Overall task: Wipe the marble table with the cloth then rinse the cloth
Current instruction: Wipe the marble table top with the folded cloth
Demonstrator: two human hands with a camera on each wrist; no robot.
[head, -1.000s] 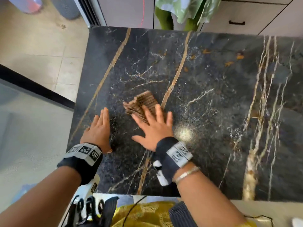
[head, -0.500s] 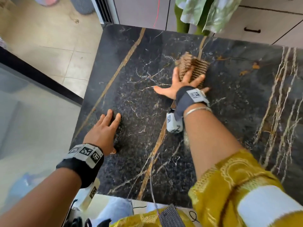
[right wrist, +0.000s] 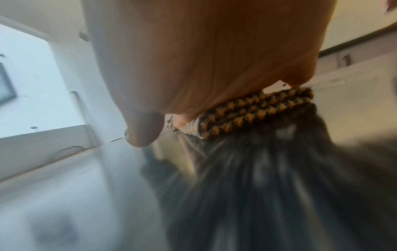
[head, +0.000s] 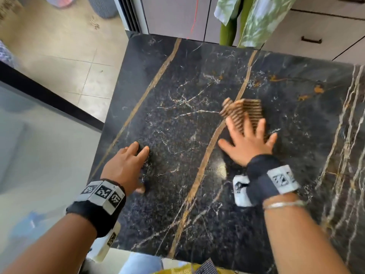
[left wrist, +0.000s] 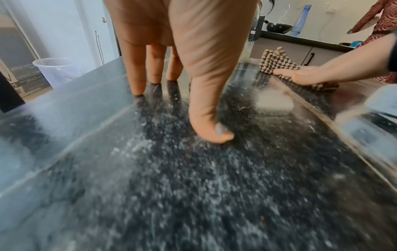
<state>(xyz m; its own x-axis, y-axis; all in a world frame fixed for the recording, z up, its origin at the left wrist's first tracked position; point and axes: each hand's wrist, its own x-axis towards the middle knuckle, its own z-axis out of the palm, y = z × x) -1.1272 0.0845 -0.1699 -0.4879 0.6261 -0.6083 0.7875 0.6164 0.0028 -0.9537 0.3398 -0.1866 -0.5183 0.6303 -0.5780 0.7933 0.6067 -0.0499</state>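
The marble table (head: 197,147) was being wiped; the wiping stage was judged to be under way and the rinsing not begun, since no tap or sink was seen. Under and around both hands the dark slab was seen, and whether any part had been cleaned could not be told from its surface, though pale specks were noted near the left thumb in the left wrist view. Beyond the right fingertips, orange marks (head: 318,89) were seen on the stone, so that stretch was judged to be left to do.

The cloth (head: 245,113), brown and ridged, was pinned flat to the table beneath the right hand (head: 250,145), its far part bunched up past the fingertips. That hand was laid open, fingers spread and straight, pressing down on the cloth and not curled round it. The right wrist view was blurred; only the cloth's folded edge under the palm was made out there.

The left hand (head: 124,169) was set on bare stone well to the left of the cloth, nothing held, fingers extended with tips touching the surface as a brace.

Of containers, a clear plastic tub (left wrist: 56,68) was seen on the floor beyond the left fingers; its contents could not be told. A blue bottle (left wrist: 299,20) was seen on a far counter, well beyond the right hand
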